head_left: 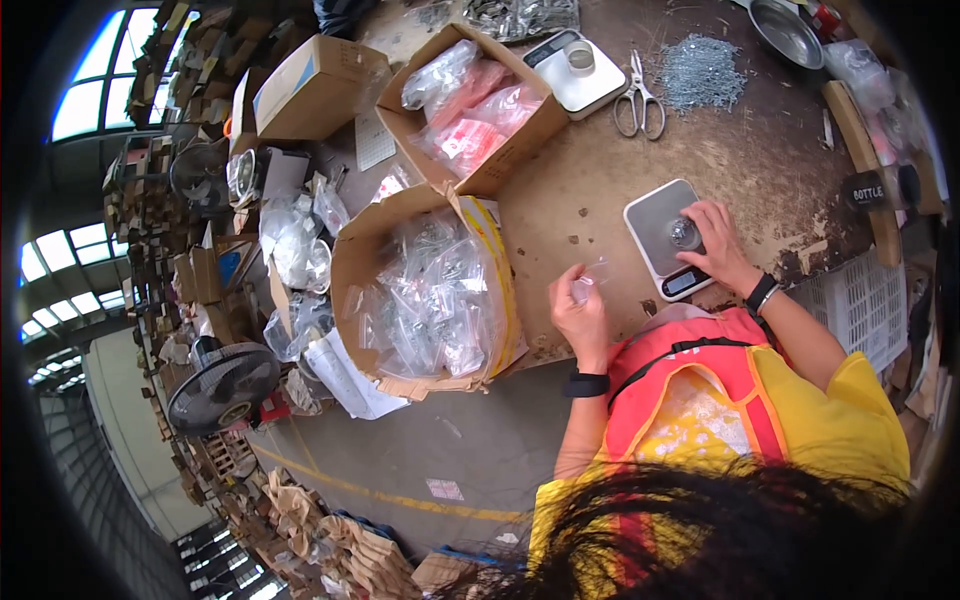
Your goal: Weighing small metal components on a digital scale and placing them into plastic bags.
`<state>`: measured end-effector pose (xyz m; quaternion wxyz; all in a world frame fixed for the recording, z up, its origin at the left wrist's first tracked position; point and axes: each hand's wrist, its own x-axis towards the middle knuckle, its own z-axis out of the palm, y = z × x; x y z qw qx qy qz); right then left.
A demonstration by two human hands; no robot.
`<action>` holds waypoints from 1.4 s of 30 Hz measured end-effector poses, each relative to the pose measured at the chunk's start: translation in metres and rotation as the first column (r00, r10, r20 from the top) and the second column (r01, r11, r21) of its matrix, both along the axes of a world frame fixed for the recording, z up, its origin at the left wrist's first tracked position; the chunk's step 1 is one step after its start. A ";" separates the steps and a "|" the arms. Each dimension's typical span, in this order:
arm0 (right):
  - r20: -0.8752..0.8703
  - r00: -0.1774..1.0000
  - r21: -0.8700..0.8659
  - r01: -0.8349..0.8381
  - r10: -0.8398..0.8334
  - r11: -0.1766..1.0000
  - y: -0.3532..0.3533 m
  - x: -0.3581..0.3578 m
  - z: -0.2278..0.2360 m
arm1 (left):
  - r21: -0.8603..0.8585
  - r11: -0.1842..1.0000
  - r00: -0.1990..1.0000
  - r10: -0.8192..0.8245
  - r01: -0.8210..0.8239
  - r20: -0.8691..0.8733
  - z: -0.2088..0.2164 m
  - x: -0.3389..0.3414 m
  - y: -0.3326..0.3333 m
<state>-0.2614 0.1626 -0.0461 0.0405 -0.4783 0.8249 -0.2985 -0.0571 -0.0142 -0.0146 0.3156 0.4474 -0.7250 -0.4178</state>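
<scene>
Landmark: the near scale (648, 218). Round cup (684, 234) sits on its plate, toward the right edge; contents too small to make out. For a clean handling, I'd keep the cup level, lift straight clear of the plate, and spread the bag's mouth before tipping. Right hand (722, 240) comes in from the scale's right, thumb and fingers curved about the cup; cannot tell whether they press. Left hand (582, 315), left of the scale, has fingertips pinched together on a small clear bag (598, 269), which pokes out just above them.
</scene>
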 end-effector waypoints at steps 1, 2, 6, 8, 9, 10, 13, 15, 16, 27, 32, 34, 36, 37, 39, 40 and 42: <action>0.043 0.999 -0.011 0.011 -0.010 1.000 0.002 -0.001 -0.006 | -0.006 1.000 1.000 0.003 -0.003 0.003 0.000 -0.004 0.001; 0.085 0.996 -0.021 0.022 -0.020 1.000 0.004 -0.001 -0.013 | 0.046 0.999 1.000 0.026 -0.027 0.008 0.001 -0.009 0.004; 0.384 0.914 -0.154 -0.078 0.133 0.985 -0.014 0.013 0.026 | 0.109 0.991 0.997 0.073 -0.077 0.040 0.001 -0.018 0.008; 0.451 0.869 -0.185 -0.132 0.203 0.974 -0.028 0.025 0.050 | 0.073 0.995 0.997 0.064 -0.067 0.036 -0.001 -0.019 0.008; 0.603 0.765 -0.134 -0.182 0.226 0.974 -0.033 0.031 0.061 | 0.040 0.998 0.999 0.047 -0.048 0.027 -0.002 -0.021 0.008; 0.737 0.636 -0.093 -0.240 0.229 0.966 -0.034 0.035 0.067 | 0.040 0.998 0.999 0.044 -0.045 0.022 -0.003 -0.023 0.010; 0.829 0.518 -0.154 -0.153 0.212 0.976 -0.037 0.046 0.055 | -0.143 0.988 0.998 -0.058 0.056 -0.011 -0.001 -0.026 0.015; 0.921 0.353 -0.157 -0.049 0.164 0.986 -0.041 0.044 0.060 | -0.197 0.965 0.984 -0.179 0.174 -0.008 0.002 -0.027 0.016; 0.920 0.355 -0.159 -0.051 0.166 0.986 -0.041 0.043 0.057 | -0.199 0.965 0.984 -0.178 0.172 -0.011 0.005 -0.027 0.018; 0.512 0.817 -0.044 -0.283 0.264 0.958 -0.054 0.023 0.098 | -0.044 0.946 0.940 -0.323 0.320 -0.109 0.021 -0.017 0.022; 0.323 0.887 0.141 -0.389 0.329 0.911 -0.071 0.013 0.087 | -0.069 0.934 0.928 -0.357 0.351 -0.106 0.008 -0.017 0.018; 0.348 0.887 0.243 -0.397 0.302 0.885 -0.085 0.013 0.093 | -0.021 0.931 0.925 -0.363 0.363 -0.113 -0.004 -0.011 0.018; 0.374 0.890 0.385 -0.405 0.261 0.830 -0.096 0.013 0.095 | 0.168 0.919 0.933 -0.341 0.357 -0.120 -0.016 -0.007 0.016; 0.376 0.890 0.385 -0.403 0.257 0.830 -0.101 0.012 0.096 | 0.171 0.917 0.932 -0.343 0.360 -0.118 -0.021 -0.005 0.015; 0.378 0.893 0.469 -0.413 0.245 0.781 -0.110 0.011 0.095 | 0.505 0.809 0.953 -0.261 0.301 -0.150 -0.030 -0.003 0.012; 0.379 0.892 0.469 -0.414 0.245 0.780 -0.110 0.008 0.097 | 0.506 0.809 0.954 -0.261 0.301 -0.150 -0.035 -0.002 0.010; 0.558 0.815 0.384 -0.418 0.154 0.823 -0.108 0.000 0.105 | 0.447 0.824 0.937 -0.311 0.349 -0.157 -0.044 -0.002 0.004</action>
